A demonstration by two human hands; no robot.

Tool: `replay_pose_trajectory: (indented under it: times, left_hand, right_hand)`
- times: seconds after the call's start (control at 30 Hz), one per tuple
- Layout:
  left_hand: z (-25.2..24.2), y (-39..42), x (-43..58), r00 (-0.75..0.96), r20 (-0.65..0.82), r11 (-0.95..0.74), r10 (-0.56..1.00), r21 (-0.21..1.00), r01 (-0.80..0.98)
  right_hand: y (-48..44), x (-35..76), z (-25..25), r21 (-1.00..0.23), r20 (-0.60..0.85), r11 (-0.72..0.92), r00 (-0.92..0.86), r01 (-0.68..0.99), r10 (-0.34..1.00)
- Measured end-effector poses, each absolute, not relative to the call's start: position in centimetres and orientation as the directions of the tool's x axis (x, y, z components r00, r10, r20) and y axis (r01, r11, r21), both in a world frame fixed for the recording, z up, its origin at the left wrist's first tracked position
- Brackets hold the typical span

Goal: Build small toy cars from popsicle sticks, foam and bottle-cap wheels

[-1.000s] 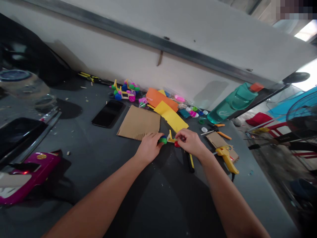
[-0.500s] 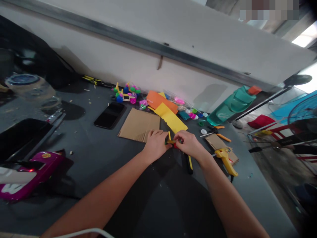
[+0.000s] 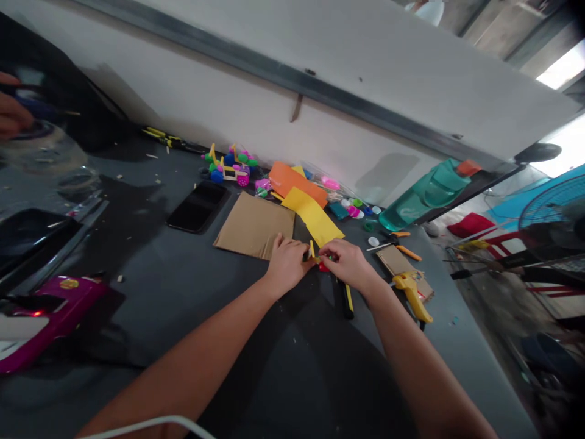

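Observation:
My left hand (image 3: 287,264) is closed on a small toy piece (image 3: 312,249) with a thin yellow upright strip, just above the dark table. Facing it, my right hand (image 3: 346,261) pinches the same small piece from the other side, where a red part (image 3: 322,267) shows under the fingers. Most of the piece is hidden by my fingers. A cardboard sheet (image 3: 256,225) lies beside my left hand. Behind my hands is a yellow paper strip (image 3: 315,219). A black and yellow cutter (image 3: 348,302) lies partly below my right hand.
To the right are a yellow glue gun (image 3: 414,296), orange-handled pliers (image 3: 408,252) and a teal bottle (image 3: 425,195). Small colourful toys (image 3: 231,167) and a phone (image 3: 198,207) lie behind on the left. Another person's hand (image 3: 13,110) is at a clear jar (image 3: 50,152).
Another person's hand has come in at the far left, at the jar's top. My hands stay together, and the small piece has turned slightly between them. The view has shifted a little.

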State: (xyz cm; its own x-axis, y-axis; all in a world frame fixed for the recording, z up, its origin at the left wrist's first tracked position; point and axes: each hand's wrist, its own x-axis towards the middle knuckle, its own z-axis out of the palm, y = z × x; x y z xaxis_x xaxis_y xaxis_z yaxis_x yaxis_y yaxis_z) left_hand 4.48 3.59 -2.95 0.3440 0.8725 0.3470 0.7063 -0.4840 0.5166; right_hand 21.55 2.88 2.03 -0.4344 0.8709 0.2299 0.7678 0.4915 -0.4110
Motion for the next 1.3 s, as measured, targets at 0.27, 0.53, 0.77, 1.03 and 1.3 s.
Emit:
replay_pose_trajectory:
  times: [0.27,0.53,0.77,1.03,1.3]
  left_hand:
    - [-3.11,3.52,4.56,0.356,0.341,-0.490,0.870,0.517,0.701]
    - [-3.32,3.46,4.46,0.350,0.365,-0.501,0.863,0.516,0.695]
    - [-3.42,3.49,4.54,0.344,0.380,-0.506,0.859,0.519,0.689]
    - [-3.16,3.35,4.57,0.328,0.379,-0.495,0.865,0.543,0.678]
    - [-3.27,3.42,4.53,0.326,0.384,-0.498,0.864,0.554,0.667]
  right_hand:
    - [2.66,20.85,1.86,-0.385,0.232,0.411,-0.344,0.826,0.910]
    - [2.44,20.88,1.86,-0.373,0.268,0.461,-0.382,0.805,0.884]
    - [2.36,20.87,1.80,-0.346,0.268,0.478,-0.403,0.807,0.875]
    - [2.62,20.97,2.03,-0.343,0.231,0.470,-0.412,0.813,0.881]
    - [2.81,21.03,2.03,-0.354,0.209,0.484,-0.437,0.801,0.875]
